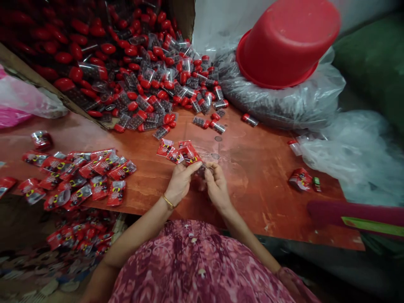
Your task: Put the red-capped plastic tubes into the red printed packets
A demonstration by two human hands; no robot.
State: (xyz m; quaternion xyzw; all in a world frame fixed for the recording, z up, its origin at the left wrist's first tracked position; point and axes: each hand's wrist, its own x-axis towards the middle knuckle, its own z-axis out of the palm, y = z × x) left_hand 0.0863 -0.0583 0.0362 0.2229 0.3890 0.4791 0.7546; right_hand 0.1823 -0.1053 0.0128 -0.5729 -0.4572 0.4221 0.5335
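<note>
Item 1: small dark-filled container (pixel 200 171), one, between the two hands above the near part of the tabletop (pixel 252 176); outline blurred and partly covered by fingers. Risk, as judged: slipping or twisting out of line, the cause being a smooth small body borne on fingertips alone.

Item 2: red printed wrappers (pixel 189 152), just beyond the left fingertips; whether the topmost touches them cannot be told. Risk: creasing or being pushed askew, should the left thumb or knuckles drag across them.

Item 3: left hand (pixel 179 182), with yellow bangle (pixel 168 202); thumb extended forward, fingers curled beneath, pinching the container from its left. Forearm slants in from lower left.

Item 4: right hand (pixel 217 184); thumb and bent forefinger pinching the container's right side, remaining fingers folded. Forearm slants in from lower right; the fingertips of both hands nearly meet.

Item 5: red-wrapped packs (pixel 99 187), a loose group left of the hands, some at the table's front edge. Risk: falling, if the left forearm swings wide.

Item 6: red-capped containers (pixel 158 80), a large heap beyond, spilling from a cardboard box (pixel 59 99). Risk: rolling forward, if the heap is disturbed.
</note>
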